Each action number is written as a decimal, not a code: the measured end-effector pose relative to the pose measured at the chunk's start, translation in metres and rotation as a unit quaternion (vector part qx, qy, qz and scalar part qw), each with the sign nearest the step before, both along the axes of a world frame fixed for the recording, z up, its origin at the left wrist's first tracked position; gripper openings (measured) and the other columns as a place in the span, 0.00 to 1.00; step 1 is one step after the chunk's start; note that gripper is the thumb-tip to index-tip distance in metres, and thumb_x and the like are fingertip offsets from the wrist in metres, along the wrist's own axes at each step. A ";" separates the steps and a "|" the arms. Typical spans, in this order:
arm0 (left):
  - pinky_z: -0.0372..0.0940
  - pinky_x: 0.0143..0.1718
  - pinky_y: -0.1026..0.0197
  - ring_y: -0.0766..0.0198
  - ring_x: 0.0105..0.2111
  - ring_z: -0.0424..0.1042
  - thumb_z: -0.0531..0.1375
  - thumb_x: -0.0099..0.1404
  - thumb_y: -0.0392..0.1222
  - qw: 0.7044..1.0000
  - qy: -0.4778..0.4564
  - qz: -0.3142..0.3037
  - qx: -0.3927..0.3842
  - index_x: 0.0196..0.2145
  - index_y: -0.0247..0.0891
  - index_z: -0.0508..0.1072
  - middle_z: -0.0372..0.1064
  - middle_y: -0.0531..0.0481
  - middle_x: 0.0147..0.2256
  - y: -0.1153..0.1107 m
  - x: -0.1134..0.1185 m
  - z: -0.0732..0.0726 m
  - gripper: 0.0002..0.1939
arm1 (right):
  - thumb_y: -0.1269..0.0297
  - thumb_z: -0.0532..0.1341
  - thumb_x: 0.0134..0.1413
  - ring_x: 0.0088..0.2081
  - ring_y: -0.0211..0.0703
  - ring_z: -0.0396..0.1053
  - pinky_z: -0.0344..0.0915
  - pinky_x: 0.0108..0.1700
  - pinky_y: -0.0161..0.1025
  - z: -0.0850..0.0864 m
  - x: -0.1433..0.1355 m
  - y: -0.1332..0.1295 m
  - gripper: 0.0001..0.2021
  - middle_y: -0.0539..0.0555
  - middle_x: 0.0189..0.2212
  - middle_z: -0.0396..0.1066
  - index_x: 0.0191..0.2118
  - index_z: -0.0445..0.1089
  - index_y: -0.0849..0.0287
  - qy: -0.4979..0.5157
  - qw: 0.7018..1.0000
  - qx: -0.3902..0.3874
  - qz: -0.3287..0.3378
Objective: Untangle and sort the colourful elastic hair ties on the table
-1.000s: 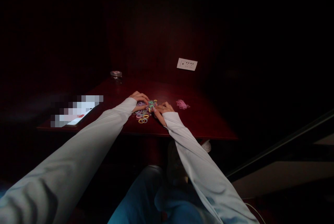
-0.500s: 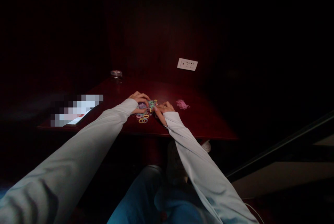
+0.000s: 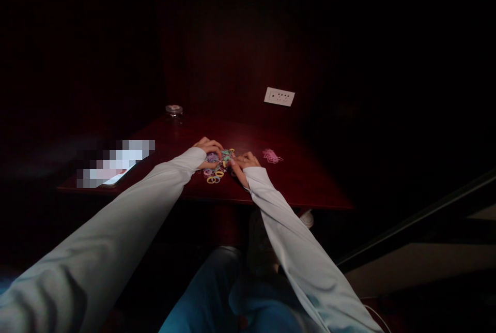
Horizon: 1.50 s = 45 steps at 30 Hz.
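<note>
A pile of small colourful elastic bands (image 3: 212, 158), purple, green, yellow and pink, lies on the dark red table (image 3: 310, 188). My left hand (image 3: 207, 147) arches over the pile's left side, fingers bent and thumb apart, with purple bands showing between them. From the right, my right hand (image 3: 245, 161) reaches into the pile; its thumb and index finger come together at the edge, and whatever is between them is too small to make out. Several looser rings, among them a yellow ring (image 3: 211, 180), lie at the near side.
A separate heap of pink bands (image 3: 273, 156) sits right of my right hand. A clear lidded jar (image 3: 174, 114) stands at the back left. A lit phone or tablet (image 3: 124, 167), partly blurred, rests at the left edge. A white socket plate (image 3: 279, 96) is on the wall.
The view has shifted very slightly. Both hands stay at the pile with small finger movements, and some bands between them lie a little differently. The pink heap is unchanged.
</note>
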<state>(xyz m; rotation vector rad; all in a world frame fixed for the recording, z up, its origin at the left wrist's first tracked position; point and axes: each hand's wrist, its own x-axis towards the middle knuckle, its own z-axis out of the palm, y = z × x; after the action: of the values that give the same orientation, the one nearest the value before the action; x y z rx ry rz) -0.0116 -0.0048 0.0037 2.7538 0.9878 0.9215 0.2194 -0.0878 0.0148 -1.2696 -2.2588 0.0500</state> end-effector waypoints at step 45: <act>0.59 0.53 0.50 0.54 0.46 0.67 0.59 0.60 0.40 0.999 -0.032 -0.028 0.008 0.35 0.43 0.78 0.75 0.50 0.49 -0.002 0.000 0.010 0.08 | 0.55 0.56 0.69 0.52 0.50 0.58 0.60 0.55 0.47 0.002 -0.004 -0.006 0.15 0.52 0.55 0.73 0.50 0.79 0.48 -0.028 0.999 0.031 0.002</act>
<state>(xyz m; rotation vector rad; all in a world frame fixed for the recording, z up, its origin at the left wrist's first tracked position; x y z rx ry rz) -0.0118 -0.0068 0.0135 2.7311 0.8935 1.0075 0.2157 -0.0935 0.0170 -1.2484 -2.2916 -0.0547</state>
